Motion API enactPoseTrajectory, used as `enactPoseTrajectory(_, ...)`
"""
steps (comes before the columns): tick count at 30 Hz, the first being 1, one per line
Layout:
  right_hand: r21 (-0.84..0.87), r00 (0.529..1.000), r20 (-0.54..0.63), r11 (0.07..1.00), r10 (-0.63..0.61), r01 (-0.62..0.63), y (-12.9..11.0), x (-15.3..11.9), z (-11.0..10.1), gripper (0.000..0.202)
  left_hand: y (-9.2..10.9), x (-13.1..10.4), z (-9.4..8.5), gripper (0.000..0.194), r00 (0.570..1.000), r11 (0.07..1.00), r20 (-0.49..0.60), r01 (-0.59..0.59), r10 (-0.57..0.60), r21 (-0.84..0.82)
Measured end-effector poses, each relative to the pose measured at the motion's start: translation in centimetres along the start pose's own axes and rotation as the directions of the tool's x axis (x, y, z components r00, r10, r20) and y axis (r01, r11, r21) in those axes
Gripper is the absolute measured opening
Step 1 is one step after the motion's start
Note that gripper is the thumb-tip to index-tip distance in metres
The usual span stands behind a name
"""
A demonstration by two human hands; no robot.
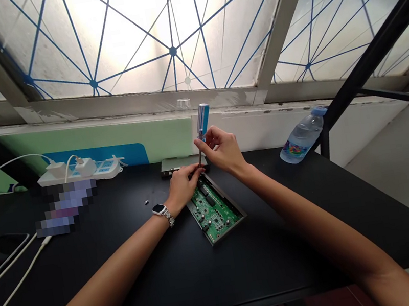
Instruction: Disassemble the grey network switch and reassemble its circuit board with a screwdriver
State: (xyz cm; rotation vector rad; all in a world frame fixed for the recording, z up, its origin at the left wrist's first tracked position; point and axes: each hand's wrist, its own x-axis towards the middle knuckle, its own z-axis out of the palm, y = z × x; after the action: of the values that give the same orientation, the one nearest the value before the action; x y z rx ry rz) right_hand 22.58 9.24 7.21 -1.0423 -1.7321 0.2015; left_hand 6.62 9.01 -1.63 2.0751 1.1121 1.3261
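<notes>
A green circuit board [216, 213] lies in a shallow dark metal tray [229, 230] on the black table. My right hand [223, 147] pinches a screwdriver [202, 118] with a blue and clear handle, held nearly upright over the tray's far end. Around the lower shaft, my left hand [185, 183] has its fingers closed; the tip is hidden there. Behind my hands sits a grey metal case [171, 165]. Small metal pieces [146, 202] lie to the left of the board.
A white power strip [108, 169] with plugs and cables stands at the back left. A phone [5, 246] lies near the left edge. A water bottle [303, 137] leans by the black frame [363, 65] at the right.
</notes>
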Motion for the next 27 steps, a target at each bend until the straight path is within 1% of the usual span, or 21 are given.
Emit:
enactPoseTrajectory(3, 0.045, 0.999, 0.030, 0.999, -0.028, 0.026, 0.1, 0.2, -0.1, 0.042, 0.1, 0.0, 0.0, 0.021, 1.000, 1.000, 0.002, -0.004, 0.004, 0.000)
enactPoseTrajectory(7, 0.136, 0.994, 0.095, 0.990, -0.045, 0.032, 0.7, 0.5, -0.1, 0.038, 0.2, 0.1, -0.1, 0.021, 1.000, 1.000, 0.005, -0.004, 0.004, 0.007)
enactPoseTrajectory(12, 0.126, 0.988, 0.137, 0.991, -0.070, 0.052, 0.9, 0.7, -0.2, 0.032, 0.1, 0.1, -0.1, 0.022, 1.000, 1.000, 0.023, -0.014, 0.013, 0.016)
enactPoseTrajectory(17, 0.116, 0.983, 0.161, 0.991, -0.090, 0.072, 1.1, 0.9, -0.3, 0.029, -0.1, 0.0, -0.1, 0.023, 1.000, 0.999, 0.017, -0.018, 0.018, 0.030)
enactPoseTrajectory(21, 0.178, 0.974, 0.213, 0.983, -0.073, 0.035, 1.4, 1.0, -0.1, 0.031, -0.1, 0.1, -0.1, 0.023, 1.000, 1.000, 0.011, -0.018, 0.017, 0.025)
enactPoseTrajectory(24, 0.229, 0.958, 0.282, 0.973, -0.055, -0.012, 1.7, 1.2, 0.0, 0.034, -0.2, 0.1, -0.2, 0.024, 1.000, 1.000, 0.011, -0.018, 0.018, 0.015)
enactPoseTrajectory(27, 0.275, 0.936, 0.345, 0.961, -0.065, -0.035, 2.1, 1.6, -0.2, 0.036, -0.1, 0.0, -0.2, 0.026, 1.000, 1.000, 0.004, -0.018, 0.018, 0.010)
